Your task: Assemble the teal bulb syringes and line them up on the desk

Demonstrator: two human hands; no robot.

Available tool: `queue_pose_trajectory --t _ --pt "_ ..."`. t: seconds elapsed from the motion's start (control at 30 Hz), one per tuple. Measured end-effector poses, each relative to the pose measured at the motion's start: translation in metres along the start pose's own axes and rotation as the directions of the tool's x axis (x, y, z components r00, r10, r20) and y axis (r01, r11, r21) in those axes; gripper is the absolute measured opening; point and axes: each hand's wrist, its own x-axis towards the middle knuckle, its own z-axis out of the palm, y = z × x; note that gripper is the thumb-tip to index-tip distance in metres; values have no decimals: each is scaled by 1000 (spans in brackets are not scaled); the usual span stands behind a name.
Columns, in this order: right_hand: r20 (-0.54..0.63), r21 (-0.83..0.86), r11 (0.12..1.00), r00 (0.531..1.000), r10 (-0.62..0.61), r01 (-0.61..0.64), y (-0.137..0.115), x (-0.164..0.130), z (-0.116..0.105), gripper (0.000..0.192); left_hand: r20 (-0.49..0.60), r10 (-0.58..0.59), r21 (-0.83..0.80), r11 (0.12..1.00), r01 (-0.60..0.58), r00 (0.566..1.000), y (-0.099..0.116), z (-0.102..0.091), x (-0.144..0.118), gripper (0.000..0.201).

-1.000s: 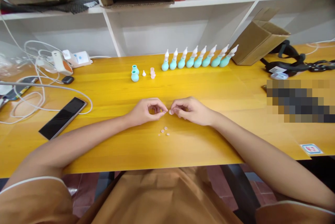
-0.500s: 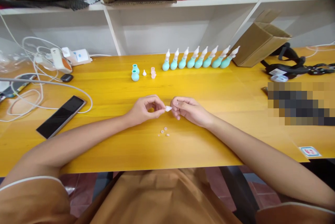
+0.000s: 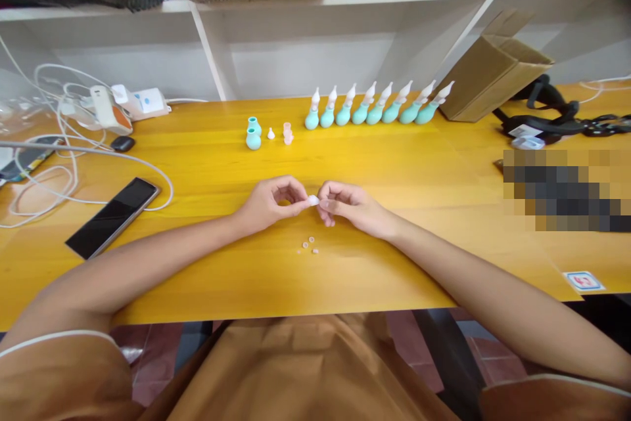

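Hands: left hand [image 3: 269,203] and right hand [image 3: 351,207] meet fingertip to fingertip, both pinching one small white tip [image 3: 313,199] between them.
Axis: its long axis cannot be told at this size; neither hand is nearer.
Loose bits: tiny pale pieces [image 3: 308,245] lie on the board just toward the body, nearer the right hand.
Surface: yellow wooden table [image 3: 207,263].
Far edge: row of teal bulb aspirators [image 3: 374,109] stands upright, well apart; two bare teal bulbs [image 3: 253,134] sit to their left.
Left side: black phone [image 3: 112,216], white cables [image 3: 59,165].
Room: white shelving [image 3: 296,20], cardboard box [image 3: 493,69].
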Motion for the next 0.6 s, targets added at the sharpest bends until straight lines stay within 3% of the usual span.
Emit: queue_pose_trajectory --t 0.6 --pt "31 -24 1000 999 -11 12 2 1 -1 46 59 -10 31 999 8 998 0 -3 1 25"
